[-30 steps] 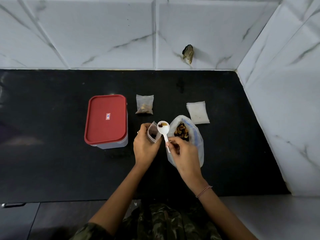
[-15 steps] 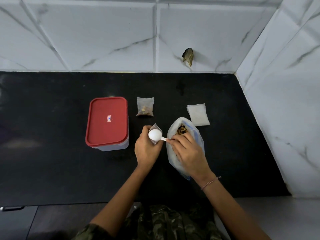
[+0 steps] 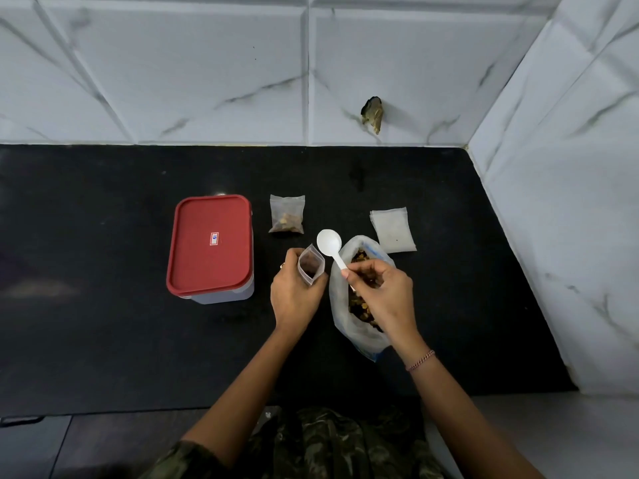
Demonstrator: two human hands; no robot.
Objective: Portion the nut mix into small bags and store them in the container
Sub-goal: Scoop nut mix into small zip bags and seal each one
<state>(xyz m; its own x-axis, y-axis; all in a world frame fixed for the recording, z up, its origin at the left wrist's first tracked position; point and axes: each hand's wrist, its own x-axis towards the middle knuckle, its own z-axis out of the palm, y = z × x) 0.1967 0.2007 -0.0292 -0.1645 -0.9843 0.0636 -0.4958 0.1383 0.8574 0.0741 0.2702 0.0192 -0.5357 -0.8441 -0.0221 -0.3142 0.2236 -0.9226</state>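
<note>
A person is partway through filling a small bag. The left hand [image 3: 294,299] curls around the open small bag [image 3: 311,264], holding it upright just left of the large bag [image 3: 340,305] of nut mix, mid-counter [image 3: 103,305]. The right hand [image 3: 383,292] pinches the handle of a white spoon [image 3: 330,245], which looks empty and is raised between the two bags. The next move is probably another scoop from the large bag. The small bag is clear, with a little dark mix inside. A filled bag [image 3: 287,219] lies farther back. The red-lidded container [image 3: 211,243] stands closed at the left.
</note>
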